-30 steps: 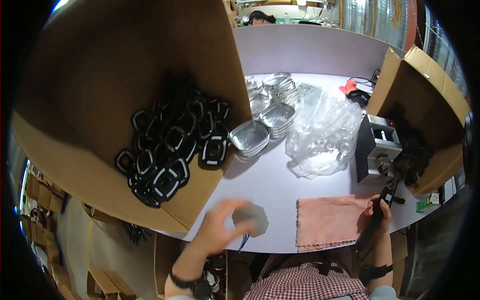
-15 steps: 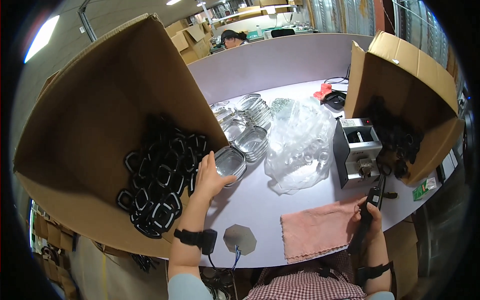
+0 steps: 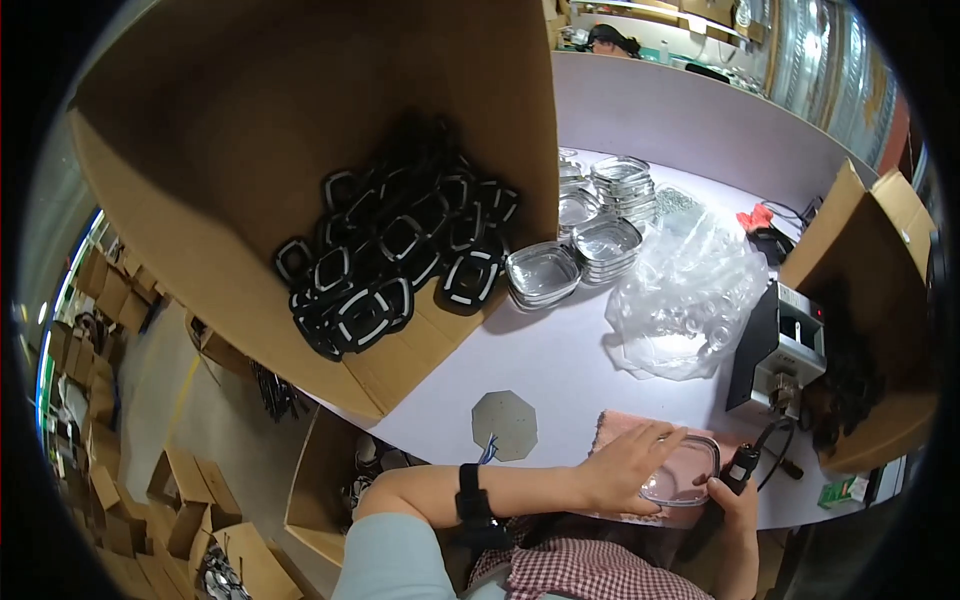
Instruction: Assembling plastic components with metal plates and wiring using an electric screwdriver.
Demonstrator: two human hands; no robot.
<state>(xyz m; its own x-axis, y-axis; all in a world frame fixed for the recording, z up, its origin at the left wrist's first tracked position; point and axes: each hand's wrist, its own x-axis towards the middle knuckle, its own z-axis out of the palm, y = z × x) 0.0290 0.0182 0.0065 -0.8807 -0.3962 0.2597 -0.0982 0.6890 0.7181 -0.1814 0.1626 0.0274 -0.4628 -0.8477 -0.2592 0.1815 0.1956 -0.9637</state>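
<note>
My left hand (image 3: pixel 628 470) reaches across to the right and grips a clear, rounded-square plastic cover (image 3: pixel 692 474) by its left side. The cover rests over a pink cloth (image 3: pixel 612 430) at the table's front edge. Beside the cover's right side, my right hand (image 3: pixel 738 508) is closed round a black corded electric screwdriver (image 3: pixel 742 466); its lower end points down toward me. The right thumb is near the cover's rim; I cannot tell if it touches. Stacks of similar clear covers (image 3: pixel 545 275) stand farther back.
A large cardboard box (image 3: pixel 400 395) with black frames (image 3: pixel 400 240) fills the left. A clear plastic bag (image 3: pixel 680 310) lies mid-table. To the right are a grey-black machine (image 3: pixel 785 350), another cardboard box (image 3: pixel 890 300) and a green packet (image 3: pixel 843 492). A grey octagonal plate (image 3: pixel 505 425) lies near the front.
My left hand has moved from the stacked covers to the pink cloth, bringing one cover with it. My right hand keeps the screwdriver. The whole view has swung, shifting the scene rightward.
</note>
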